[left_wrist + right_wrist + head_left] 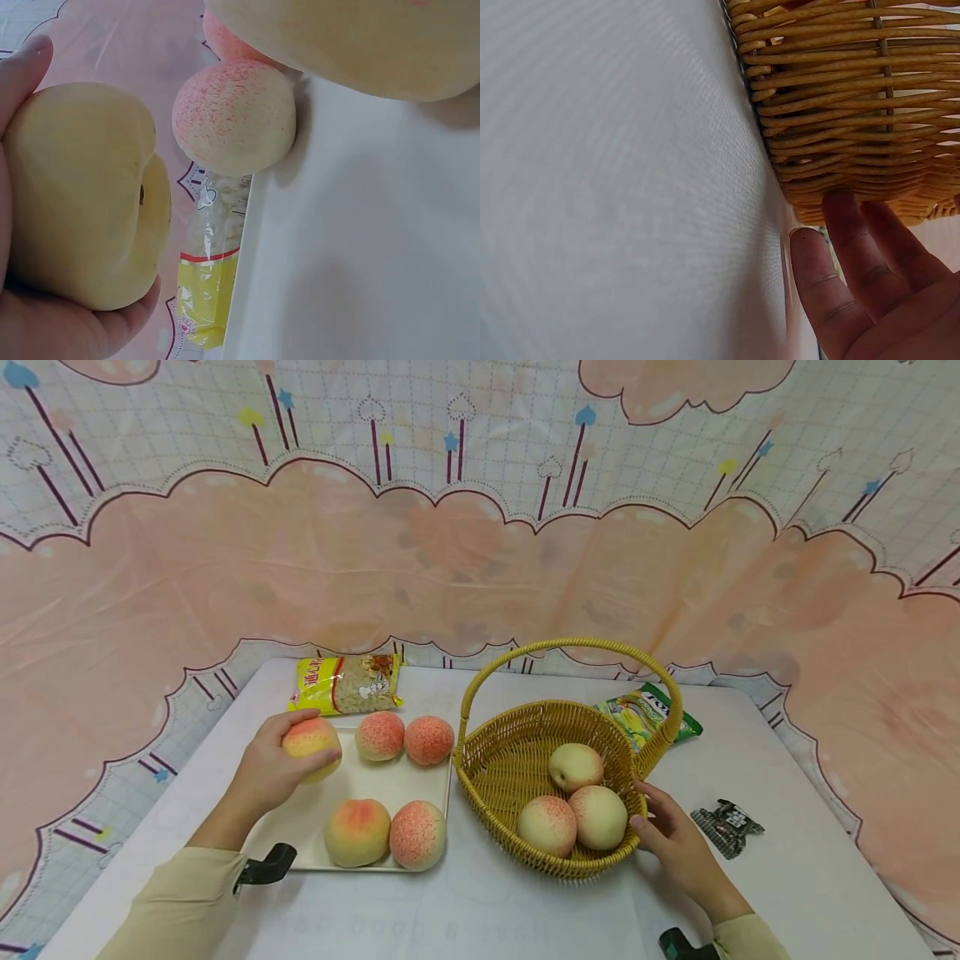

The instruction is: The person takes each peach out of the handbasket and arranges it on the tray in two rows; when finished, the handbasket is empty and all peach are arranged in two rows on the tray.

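Observation:
My left hand grips a yellow-pink peach above the left part of a cream rectangular tray; the left wrist view shows thumb and fingers round the peach. Two redder peaches sit along the tray's back edge, and two more at its front. To the right stands a yellow woven basket with a tall arched handle, holding three pale peaches. My right hand touches the basket's right side near the handle's foot, its straight fingers against the weave.
Behind the tray lies a yellow, partly clear food packet. A green packet is partly hidden behind the basket. Right of the right hand is a small black wrapper. A patterned pink cloth hangs behind the white table.

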The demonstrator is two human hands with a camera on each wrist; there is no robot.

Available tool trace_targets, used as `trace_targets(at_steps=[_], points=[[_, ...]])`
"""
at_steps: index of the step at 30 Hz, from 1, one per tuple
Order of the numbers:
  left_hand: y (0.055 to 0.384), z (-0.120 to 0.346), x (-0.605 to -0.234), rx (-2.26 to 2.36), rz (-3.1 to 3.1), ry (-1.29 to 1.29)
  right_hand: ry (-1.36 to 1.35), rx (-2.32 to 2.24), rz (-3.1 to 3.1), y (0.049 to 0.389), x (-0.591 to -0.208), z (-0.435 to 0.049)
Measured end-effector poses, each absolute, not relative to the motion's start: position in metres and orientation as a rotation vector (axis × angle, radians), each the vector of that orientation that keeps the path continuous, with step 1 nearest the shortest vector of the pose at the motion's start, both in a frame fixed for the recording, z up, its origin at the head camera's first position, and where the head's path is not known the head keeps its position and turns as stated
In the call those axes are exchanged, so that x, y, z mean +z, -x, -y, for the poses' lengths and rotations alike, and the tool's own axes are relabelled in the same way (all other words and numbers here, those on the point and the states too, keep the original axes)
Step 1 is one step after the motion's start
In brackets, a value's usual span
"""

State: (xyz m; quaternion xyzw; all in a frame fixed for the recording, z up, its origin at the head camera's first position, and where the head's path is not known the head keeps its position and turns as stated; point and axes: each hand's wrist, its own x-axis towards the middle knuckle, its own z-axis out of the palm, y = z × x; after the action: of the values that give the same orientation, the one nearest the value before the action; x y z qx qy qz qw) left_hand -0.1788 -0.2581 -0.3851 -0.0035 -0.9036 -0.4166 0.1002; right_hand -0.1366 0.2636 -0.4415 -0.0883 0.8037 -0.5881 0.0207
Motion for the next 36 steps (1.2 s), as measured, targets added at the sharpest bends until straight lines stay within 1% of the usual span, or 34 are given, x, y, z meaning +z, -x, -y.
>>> trace_targets(at_steps=[12, 29, 36], points=[[0.185, 0.256, -0.390, -1.230, 2.671, -0.036, 0.274, -1.822, -2.494, 0.136, -0.443, -0.264], [0.205, 0.262, -0.401, -1.161, 2.782, 0.030, 0.292, -1.797, -2.523, 0.137, -0.443, -0.264], [0.206, 0.260, -0.404, -1.182, 2.771, -0.046, 0.293, -1.808, -2.512, 0.137, -0.444, -0.265]])
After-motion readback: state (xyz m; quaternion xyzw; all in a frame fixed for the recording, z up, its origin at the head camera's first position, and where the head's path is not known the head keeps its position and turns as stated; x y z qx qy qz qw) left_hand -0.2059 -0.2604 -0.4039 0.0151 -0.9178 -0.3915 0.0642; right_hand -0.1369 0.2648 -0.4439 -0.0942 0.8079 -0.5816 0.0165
